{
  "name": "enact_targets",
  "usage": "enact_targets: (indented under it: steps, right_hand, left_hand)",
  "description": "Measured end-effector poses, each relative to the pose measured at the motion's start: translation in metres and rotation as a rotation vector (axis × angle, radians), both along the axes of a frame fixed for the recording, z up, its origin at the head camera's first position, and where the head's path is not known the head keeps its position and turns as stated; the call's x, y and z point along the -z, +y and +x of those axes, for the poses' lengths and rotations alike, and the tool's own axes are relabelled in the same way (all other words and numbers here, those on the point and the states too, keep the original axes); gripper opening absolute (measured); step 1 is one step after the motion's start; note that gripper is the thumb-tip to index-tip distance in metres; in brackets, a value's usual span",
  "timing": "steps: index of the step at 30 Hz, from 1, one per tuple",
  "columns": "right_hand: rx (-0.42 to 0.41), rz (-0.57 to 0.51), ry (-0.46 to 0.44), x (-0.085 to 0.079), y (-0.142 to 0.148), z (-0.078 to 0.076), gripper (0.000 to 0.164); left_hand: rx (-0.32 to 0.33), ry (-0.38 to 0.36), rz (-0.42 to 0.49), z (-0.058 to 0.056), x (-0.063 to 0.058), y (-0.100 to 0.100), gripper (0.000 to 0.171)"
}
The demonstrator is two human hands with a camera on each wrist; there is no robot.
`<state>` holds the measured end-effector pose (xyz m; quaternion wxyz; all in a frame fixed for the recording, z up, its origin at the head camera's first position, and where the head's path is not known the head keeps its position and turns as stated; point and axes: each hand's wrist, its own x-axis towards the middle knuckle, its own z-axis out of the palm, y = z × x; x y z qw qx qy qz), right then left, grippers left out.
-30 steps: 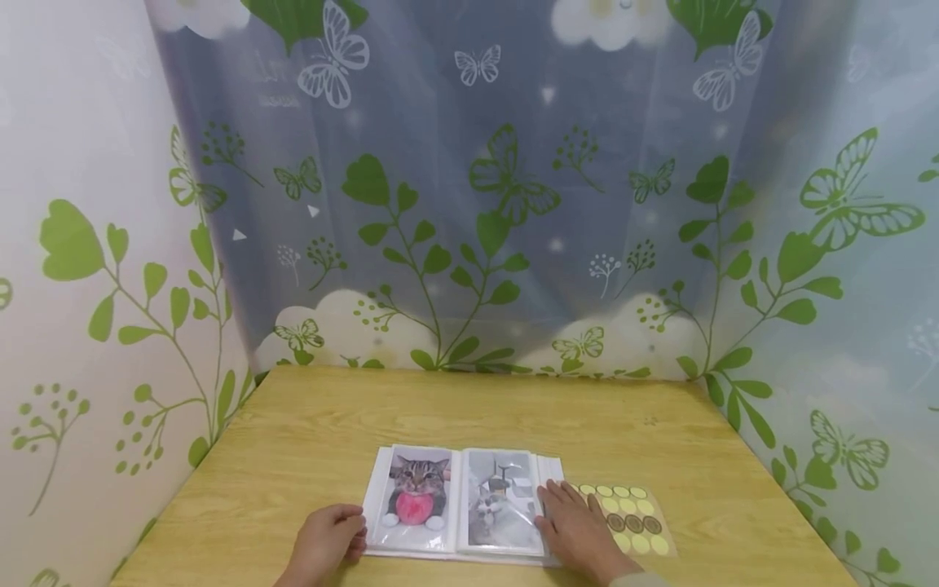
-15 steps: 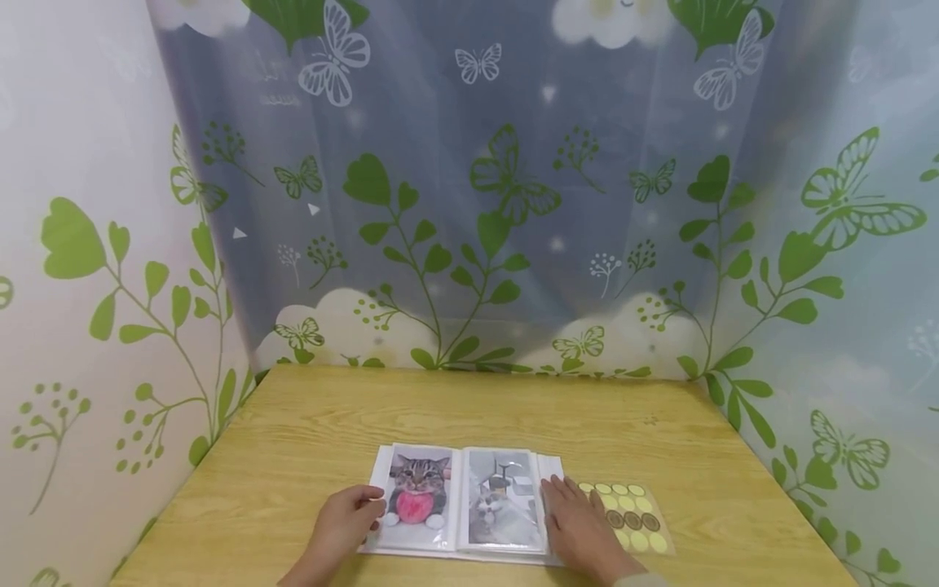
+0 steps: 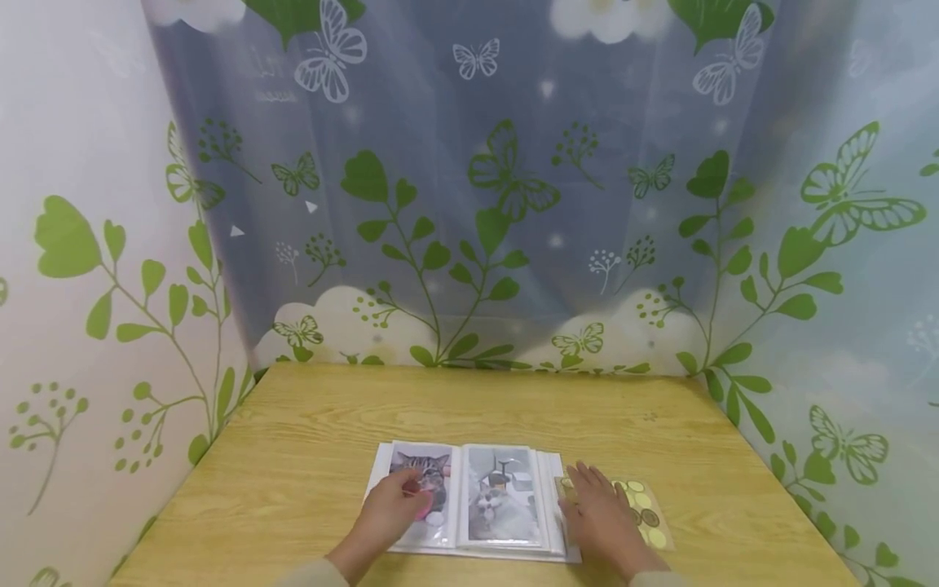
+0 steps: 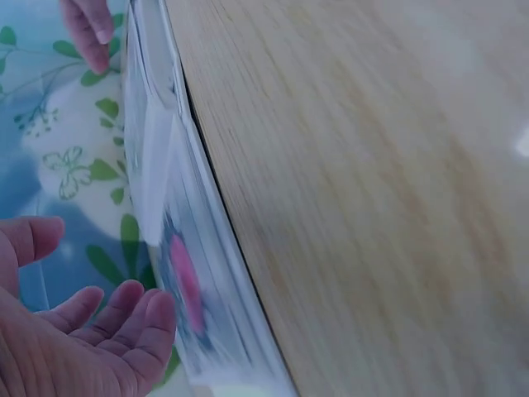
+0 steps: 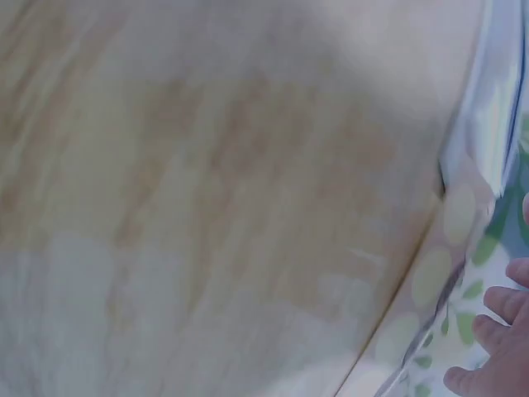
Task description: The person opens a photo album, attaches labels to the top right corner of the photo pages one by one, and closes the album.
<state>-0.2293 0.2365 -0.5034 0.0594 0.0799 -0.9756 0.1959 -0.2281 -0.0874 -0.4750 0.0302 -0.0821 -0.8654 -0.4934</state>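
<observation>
A white photo album (image 3: 456,501) lies spread on the table. Its left page carries a photo of a tabby cat with a pink heart (image 3: 438,501); its right page carries a greyish cat photo (image 3: 502,497). My left hand (image 3: 385,509) hovers over the left photo and covers part of it. In the left wrist view this hand's loosely bent fingers (image 4: 153,335) show nothing between them, apart from the page. My right hand (image 3: 605,522) is by the album's right edge, fingers spread, overlapping a sheet of round stickers (image 3: 656,536).
The wooden table (image 3: 477,399) extends behind the album and to both sides. A printed curtain (image 3: 469,244) with butterflies and green leaves encloses the table at the back and sides.
My left hand has left the album's left edge and moved right, over the cat photo. My right hand has shifted slightly right, from the album's right edge onto the sticker sheet.
</observation>
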Motion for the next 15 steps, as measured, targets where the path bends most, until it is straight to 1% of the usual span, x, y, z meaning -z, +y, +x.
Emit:
enact_targets:
  steps: [4,7,11,15]
  right_hand:
    - [0.036,-0.059,-0.033,-0.004,0.016,0.0,0.055]
    - [0.062,-0.074,-0.056,-0.006,0.028,0.002,0.057]
    - [0.107,-0.063,-0.07,-0.007,0.041,0.003,0.058]
    - [0.156,-0.048,-0.09,-0.006,0.055,0.005,0.061]
  left_hand:
    - [0.045,0.01,-0.028,-0.006,0.001,0.016,0.051]
    - [0.063,0.03,-0.054,-0.01,0.001,0.027,0.051]
    - [0.061,0.05,-0.08,-0.013,-0.002,0.043,0.05]
    - [0.077,0.05,-0.084,-0.013,-0.005,0.064,0.051]
